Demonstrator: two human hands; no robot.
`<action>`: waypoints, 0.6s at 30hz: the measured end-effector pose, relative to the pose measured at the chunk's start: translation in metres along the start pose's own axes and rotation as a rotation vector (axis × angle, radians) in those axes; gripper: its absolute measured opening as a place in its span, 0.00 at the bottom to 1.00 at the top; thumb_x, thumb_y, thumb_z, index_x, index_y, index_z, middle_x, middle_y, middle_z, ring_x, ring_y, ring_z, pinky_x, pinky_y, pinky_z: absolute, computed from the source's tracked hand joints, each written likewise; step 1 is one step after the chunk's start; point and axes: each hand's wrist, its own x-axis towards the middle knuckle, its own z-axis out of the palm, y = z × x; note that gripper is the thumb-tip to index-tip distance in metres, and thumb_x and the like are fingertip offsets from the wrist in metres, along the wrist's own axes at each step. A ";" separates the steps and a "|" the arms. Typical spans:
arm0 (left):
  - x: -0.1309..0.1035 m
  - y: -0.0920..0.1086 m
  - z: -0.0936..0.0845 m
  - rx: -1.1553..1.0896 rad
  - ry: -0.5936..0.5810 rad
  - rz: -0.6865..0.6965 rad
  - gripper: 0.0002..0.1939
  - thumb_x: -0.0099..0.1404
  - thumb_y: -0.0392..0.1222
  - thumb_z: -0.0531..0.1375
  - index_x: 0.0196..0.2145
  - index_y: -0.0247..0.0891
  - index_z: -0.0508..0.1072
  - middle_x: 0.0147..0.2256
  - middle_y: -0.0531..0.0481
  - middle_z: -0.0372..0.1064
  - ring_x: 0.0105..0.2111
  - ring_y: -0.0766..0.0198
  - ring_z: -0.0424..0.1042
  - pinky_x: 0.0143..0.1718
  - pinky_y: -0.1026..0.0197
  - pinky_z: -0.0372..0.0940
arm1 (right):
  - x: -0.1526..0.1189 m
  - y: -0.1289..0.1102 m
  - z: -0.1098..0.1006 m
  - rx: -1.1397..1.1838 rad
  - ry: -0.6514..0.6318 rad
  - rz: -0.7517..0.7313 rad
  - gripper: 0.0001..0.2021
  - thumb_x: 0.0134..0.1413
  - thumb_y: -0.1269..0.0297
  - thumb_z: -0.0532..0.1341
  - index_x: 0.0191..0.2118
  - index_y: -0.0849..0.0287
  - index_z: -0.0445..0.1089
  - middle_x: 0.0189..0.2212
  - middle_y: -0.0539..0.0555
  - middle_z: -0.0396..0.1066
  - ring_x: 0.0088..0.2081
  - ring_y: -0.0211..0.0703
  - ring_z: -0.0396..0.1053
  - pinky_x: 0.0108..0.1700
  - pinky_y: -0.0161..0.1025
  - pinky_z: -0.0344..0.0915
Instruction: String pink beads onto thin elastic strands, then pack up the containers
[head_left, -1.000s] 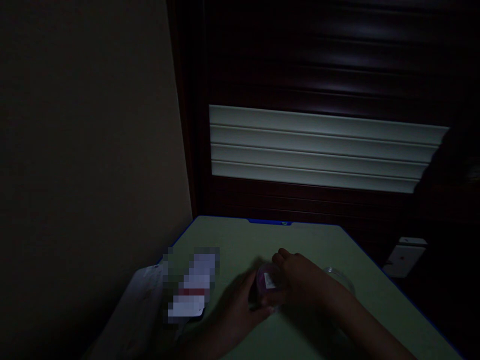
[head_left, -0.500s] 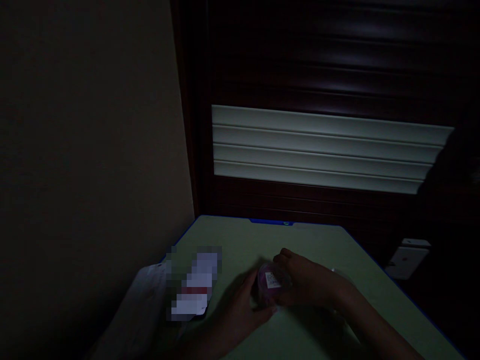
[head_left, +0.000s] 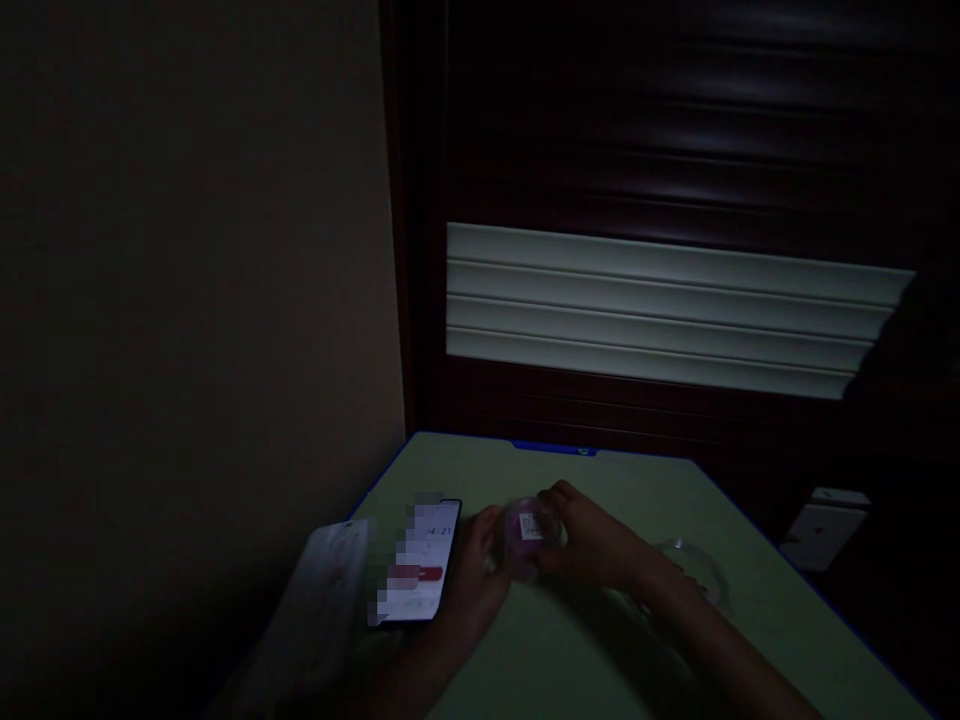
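Observation:
A small round clear tub (head_left: 527, 552) with purple contents is held between both hands above the table. A white label with a square code shows on its top. My left hand (head_left: 480, 570) grips its left side, fingers behind and thumb in front. My right hand (head_left: 589, 540) is closed round the right side, its fingers partly hidden by the tub. Just left of my left hand lies a phone (head_left: 424, 570) with a lit screen, partly blurred out. Clear plastic packaging (head_left: 705, 570) lies under and beside my right forearm.
The pale green table (head_left: 480, 455) has a blue edge and stands in a corner against a wall and dark slatted panels. A whitish flat packet (head_left: 322, 590) lies at the left edge. A white box (head_left: 825, 530) is beyond the right edge. The room is dim.
Both hands have moved the tub away from me and slightly left, tilting its labelled top. The view has shifted a little, and more of the clear packaging shows by my right forearm.

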 end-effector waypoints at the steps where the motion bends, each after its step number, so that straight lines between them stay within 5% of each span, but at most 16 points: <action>1: 0.003 0.000 -0.001 -0.040 0.038 -0.007 0.22 0.49 0.38 0.60 0.44 0.39 0.64 0.47 0.43 0.65 0.48 0.56 0.65 0.47 0.56 0.62 | 0.004 -0.002 0.001 0.001 0.010 -0.003 0.19 0.41 0.59 0.62 0.40 0.61 0.65 0.39 0.56 0.62 0.37 0.41 0.63 0.40 0.36 0.61; 10: 0.014 -0.009 -0.010 -0.100 0.112 0.007 0.16 0.51 0.37 0.57 0.39 0.36 0.63 0.40 0.46 0.65 0.42 0.58 0.67 0.43 0.55 0.62 | 0.032 -0.010 0.017 -0.023 0.007 -0.025 0.18 0.40 0.59 0.64 0.38 0.62 0.66 0.37 0.56 0.64 0.37 0.41 0.64 0.39 0.35 0.61; 18: 0.022 -0.026 -0.013 -0.080 0.105 0.001 0.17 0.49 0.34 0.56 0.39 0.35 0.62 0.39 0.47 0.64 0.42 0.58 0.66 0.43 0.54 0.61 | 0.022 -0.008 0.013 -0.036 0.000 -0.014 0.26 0.43 0.54 0.62 0.48 0.63 0.63 0.45 0.60 0.64 0.43 0.46 0.64 0.45 0.40 0.61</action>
